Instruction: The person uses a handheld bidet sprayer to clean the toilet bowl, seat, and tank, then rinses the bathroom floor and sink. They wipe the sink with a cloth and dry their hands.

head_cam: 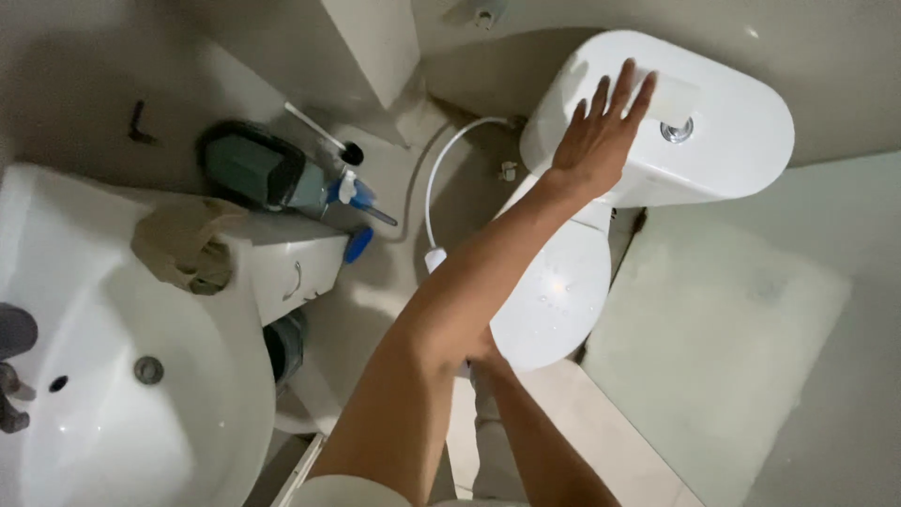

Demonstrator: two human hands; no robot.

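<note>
Bathroom floor is pale, with a sink (122, 376) at left. One hand (601, 131) lies flat, fingers spread, pressing a cloth (674, 97) on the cistern lid (732, 141). Which hand it is and the other hand's state, I cannot tell.

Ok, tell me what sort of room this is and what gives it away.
A small bathroom, most likely in a home. A white toilet with its tank stands ahead, a white washbasin sits at the left, and a toilet brush rests in the corner.
</note>
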